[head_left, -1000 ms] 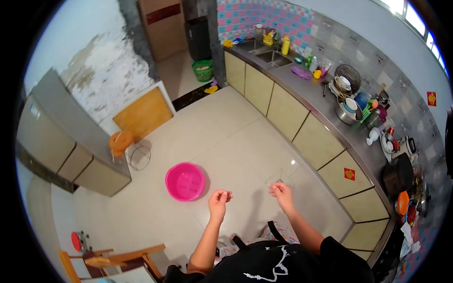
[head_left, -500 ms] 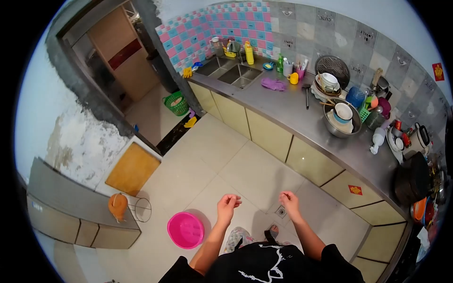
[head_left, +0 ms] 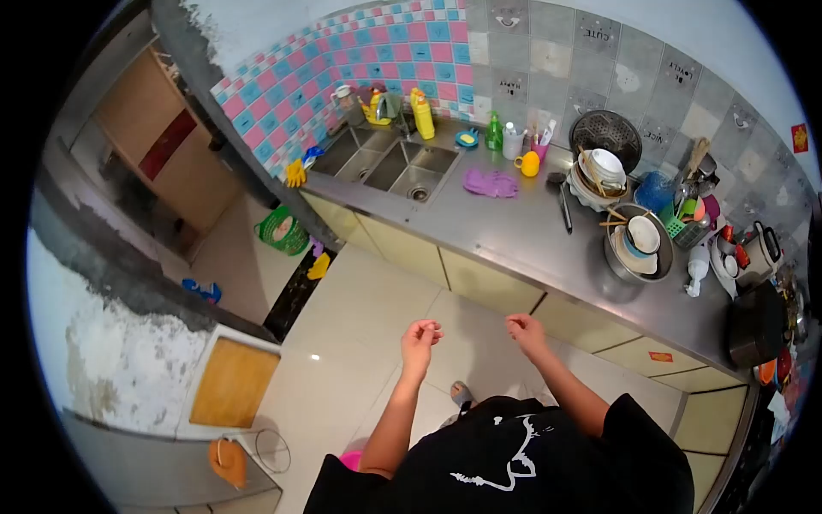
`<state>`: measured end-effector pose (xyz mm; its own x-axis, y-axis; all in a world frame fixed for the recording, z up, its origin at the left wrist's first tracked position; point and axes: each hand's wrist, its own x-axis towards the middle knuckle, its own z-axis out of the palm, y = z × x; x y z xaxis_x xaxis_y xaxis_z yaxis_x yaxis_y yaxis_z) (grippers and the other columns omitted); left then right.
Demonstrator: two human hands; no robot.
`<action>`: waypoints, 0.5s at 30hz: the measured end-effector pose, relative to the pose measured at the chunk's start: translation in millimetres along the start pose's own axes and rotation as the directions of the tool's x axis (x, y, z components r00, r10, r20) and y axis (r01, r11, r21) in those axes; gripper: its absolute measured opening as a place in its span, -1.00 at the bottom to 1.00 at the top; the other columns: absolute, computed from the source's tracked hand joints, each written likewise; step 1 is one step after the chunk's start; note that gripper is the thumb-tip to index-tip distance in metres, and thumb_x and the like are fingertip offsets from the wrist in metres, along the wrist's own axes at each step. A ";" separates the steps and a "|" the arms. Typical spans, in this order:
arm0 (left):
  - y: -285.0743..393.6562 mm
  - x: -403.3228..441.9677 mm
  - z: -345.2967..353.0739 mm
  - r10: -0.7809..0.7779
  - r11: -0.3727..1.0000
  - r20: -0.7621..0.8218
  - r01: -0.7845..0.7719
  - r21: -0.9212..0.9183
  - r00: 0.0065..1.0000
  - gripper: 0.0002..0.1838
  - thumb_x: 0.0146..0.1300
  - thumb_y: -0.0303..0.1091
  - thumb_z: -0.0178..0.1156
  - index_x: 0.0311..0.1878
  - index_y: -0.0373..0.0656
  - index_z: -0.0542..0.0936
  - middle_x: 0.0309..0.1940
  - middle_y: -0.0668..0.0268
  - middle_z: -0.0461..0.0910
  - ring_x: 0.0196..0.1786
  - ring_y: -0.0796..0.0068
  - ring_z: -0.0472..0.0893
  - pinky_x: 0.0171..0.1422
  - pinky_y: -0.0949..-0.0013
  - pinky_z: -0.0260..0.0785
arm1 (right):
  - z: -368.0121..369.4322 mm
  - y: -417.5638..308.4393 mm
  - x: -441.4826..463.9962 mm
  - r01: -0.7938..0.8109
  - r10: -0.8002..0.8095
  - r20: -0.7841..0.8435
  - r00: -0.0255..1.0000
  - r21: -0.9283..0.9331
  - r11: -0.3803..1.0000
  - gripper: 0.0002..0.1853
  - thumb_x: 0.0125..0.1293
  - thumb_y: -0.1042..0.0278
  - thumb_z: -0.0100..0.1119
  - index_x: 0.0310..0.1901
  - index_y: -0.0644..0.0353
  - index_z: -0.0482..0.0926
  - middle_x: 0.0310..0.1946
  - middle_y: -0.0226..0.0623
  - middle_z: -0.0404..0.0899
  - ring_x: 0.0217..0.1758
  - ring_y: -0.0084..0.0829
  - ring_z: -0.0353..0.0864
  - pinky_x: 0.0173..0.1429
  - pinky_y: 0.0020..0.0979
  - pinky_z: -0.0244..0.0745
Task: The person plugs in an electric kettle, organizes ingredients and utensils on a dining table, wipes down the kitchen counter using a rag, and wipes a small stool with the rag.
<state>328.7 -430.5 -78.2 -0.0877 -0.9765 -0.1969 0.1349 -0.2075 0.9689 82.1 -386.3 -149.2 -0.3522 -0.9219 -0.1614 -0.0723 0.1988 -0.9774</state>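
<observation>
My left hand (head_left: pixel 419 343) is raised over the floor in front of my body, its fingers loosely curled together with nothing in them. To its right, my right hand (head_left: pixel 526 332) hangs at about the same height, fingers bent inward and holding nothing. Neither hand touches anything. Nearest ahead of both is the steel counter (head_left: pixel 505 231) with pale cabinets below. On it lie purple rubber gloves (head_left: pixel 491 183) and a black-handled utensil (head_left: pixel 564 204). A metal basin (head_left: pixel 618 267) of stacked bowls (head_left: pixel 642 235) stands to the right.
A double sink (head_left: pixel 411 176) sits at the counter's far left, beside a yellow bottle (head_left: pixel 422 115). A green basket (head_left: pixel 282 231) stands by the doorway. Low at left are an orange object (head_left: pixel 228 463) and a wire stand (head_left: pixel 273 451). My left arm partly hides a pink basin (head_left: pixel 351 459).
My body has moved forward, so the counter and sink appear closer. The pink basin has slipped mostly behind my arm. Both hands stay raised and empty.
</observation>
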 end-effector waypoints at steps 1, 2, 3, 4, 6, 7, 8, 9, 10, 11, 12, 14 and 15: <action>-0.9 22.3 -6.6 0.001 0.999 -0.007 -0.001 0.035 1.000 -0.86 0.27 -0.39 0.00 -0.21 -0.25 0.48 -0.30 0.26 0.56 -0.31 0.51 0.56 -0.21 0.50 0.41 | 10.6 -4.2 14.2 0.025 -0.024 0.012 1.000 -0.061 0.998 -0.84 0.14 0.44 0.05 -0.26 0.28 0.54 -0.48 -0.39 0.53 -0.45 -0.62 0.47 -0.38 -0.58 0.36; -1.0 41.9 -11.9 0.000 0.997 -0.016 0.001 0.074 1.000 -0.86 0.27 -0.40 0.00 -0.21 -0.25 0.48 -0.30 0.27 0.56 -0.31 0.52 0.56 -0.22 0.51 0.40 | 19.2 -8.9 30.1 0.018 -0.018 -0.002 1.000 -0.058 0.998 -0.84 0.14 0.44 0.05 -0.26 0.28 0.54 -0.48 -0.39 0.53 -0.45 -0.62 0.47 -0.38 -0.58 0.36; 3.3 57.4 -13.2 -0.013 0.996 -0.002 0.013 0.084 1.000 -0.86 0.27 -0.40 0.00 -0.21 -0.25 0.48 -0.30 0.27 0.56 -0.31 0.52 0.56 -0.22 0.51 0.40 | 25.8 -12.6 42.7 0.002 -0.002 -0.006 1.000 -0.061 0.998 -0.83 0.12 0.43 0.07 -0.26 0.28 0.54 -0.48 -0.39 0.53 -0.45 -0.61 0.47 -0.37 -0.57 0.36; 7.3 74.4 -11.7 0.007 0.996 0.011 -0.008 0.089 1.000 -0.87 0.26 -0.40 0.02 -0.22 -0.24 0.49 -0.32 0.29 0.56 -0.34 0.54 0.55 -0.25 0.52 0.38 | 30.0 -15.2 51.5 -0.014 0.013 -0.010 1.000 -0.064 0.998 -0.82 0.09 0.42 0.09 -0.26 0.29 0.55 -0.49 -0.38 0.54 -0.46 -0.60 0.47 -0.37 -0.56 0.37; 12.2 112.5 -3.9 0.040 0.995 0.038 -0.043 0.094 0.998 -0.88 0.24 -0.41 0.04 -0.22 -0.23 0.50 -0.34 0.31 0.56 -0.36 0.57 0.55 -0.27 0.54 0.36 | 33.7 -16.1 76.7 0.026 -0.031 -0.056 0.998 -0.086 0.996 -0.82 0.09 0.43 0.09 -0.26 0.28 0.55 -0.50 -0.39 0.54 -0.45 -0.59 0.48 -0.36 -0.55 0.38; 11.7 132.8 1.7 0.028 0.990 0.076 -0.038 0.136 0.997 -0.87 0.25 -0.40 0.03 -0.21 -0.24 0.49 -0.33 0.30 0.56 -0.33 0.56 0.55 -0.25 0.53 0.38 | 33.9 -15.9 95.1 0.071 -0.081 -0.088 0.993 -0.113 0.991 -0.82 0.09 0.44 0.09 -0.26 0.28 0.55 -0.51 -0.39 0.55 -0.45 -0.59 0.48 -0.34 -0.54 0.39; 10.1 152.5 7.2 0.012 0.983 0.110 -0.032 0.179 0.994 -0.86 0.26 -0.40 0.02 -0.20 -0.24 0.49 -0.31 0.30 0.56 -0.31 0.55 0.56 -0.23 0.52 0.39 | 31.4 -14.4 116.1 0.073 -0.083 -0.098 0.992 -0.106 0.992 -0.82 0.09 0.44 0.09 -0.26 0.28 0.55 -0.51 -0.39 0.55 -0.45 -0.59 0.48 -0.34 -0.54 0.39; 10.9 171.6 14.5 0.010 0.982 0.117 -0.032 0.186 0.993 -0.86 0.26 -0.40 0.02 -0.20 -0.24 0.49 -0.31 0.30 0.56 -0.31 0.55 0.56 -0.23 0.52 0.39 | 26.7 -13.3 137.1 0.061 -0.078 -0.129 0.989 -0.133 0.989 -0.83 0.09 0.45 0.09 -0.27 0.27 0.55 -0.51 -0.38 0.55 -0.43 -0.58 0.49 -0.32 -0.54 0.40; 11.5 189.8 23.4 0.011 0.977 0.147 -0.042 0.211 0.989 -0.85 0.25 -0.40 0.03 -0.20 -0.25 0.50 -0.32 0.30 0.56 -0.30 0.55 0.55 -0.24 0.53 0.39 | 22.0 -11.8 156.0 0.046 -0.072 -0.158 0.985 -0.160 0.986 -0.83 0.10 0.45 0.08 -0.27 0.27 0.56 -0.50 -0.37 0.56 -0.42 -0.58 0.49 -0.29 -0.53 0.40; 10.9 205.7 33.1 0.011 0.971 0.173 -0.052 0.233 0.985 -0.85 0.25 -0.39 0.03 -0.20 -0.25 0.50 -0.32 0.31 0.56 -0.30 0.56 0.55 -0.25 0.53 0.38 | 19.2 -9.2 174.1 0.042 -0.067 -0.160 0.985 -0.157 0.987 -0.83 0.10 0.45 0.08 -0.27 0.27 0.56 -0.50 -0.37 0.56 -0.42 -0.58 0.49 -0.29 -0.53 0.40; 8.0 222.4 42.2 0.007 0.970 0.172 -0.048 0.237 0.985 -0.85 0.25 -0.39 0.03 -0.20 -0.25 0.50 -0.32 0.31 0.56 -0.30 0.56 0.55 -0.25 0.53 0.38 | 18.1 -17.1 192.9 0.034 -0.068 -0.205 0.976 -0.163 0.986 -0.84 0.10 0.46 0.08 -0.27 0.26 0.56 -0.50 -0.35 0.56 -0.42 -0.58 0.50 -0.28 -0.53 0.41; 5.5 255.8 58.2 0.035 0.974 0.196 -0.078 0.215 0.980 -0.87 0.21 -0.43 0.07 -0.23 -0.26 0.52 -0.40 0.32 0.56 -0.36 0.56 0.54 -0.25 0.52 0.38 | 16.7 -28.8 237.8 0.020 -0.059 -0.251 0.966 -0.157 0.987 -0.84 0.10 0.46 0.08 -0.27 0.25 0.56 -0.49 -0.33 0.57 -0.42 -0.57 0.50 -0.27 -0.53 0.41; 8.4 268.3 65.4 0.023 0.971 0.197 -0.069 0.231 0.980 -0.87 0.21 -0.43 0.07 -0.23 -0.26 0.52 -0.40 0.32 0.56 -0.36 0.56 0.54 -0.25 0.52 0.38 | 18.9 -26.6 260.8 0.042 -0.093 -0.276 0.957 -0.185 0.982 -0.84 0.11 0.45 0.08 -0.27 0.25 0.56 -0.47 -0.30 0.57 -0.40 -0.52 0.52 -0.26 -0.51 0.42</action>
<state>241.8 -690.4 -113.1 -0.2776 -0.9502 -0.1413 -0.0908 -0.1205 0.9886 9.8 -638.3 -168.0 -0.5881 -0.8084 -0.0262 -0.2582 0.2184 -0.9411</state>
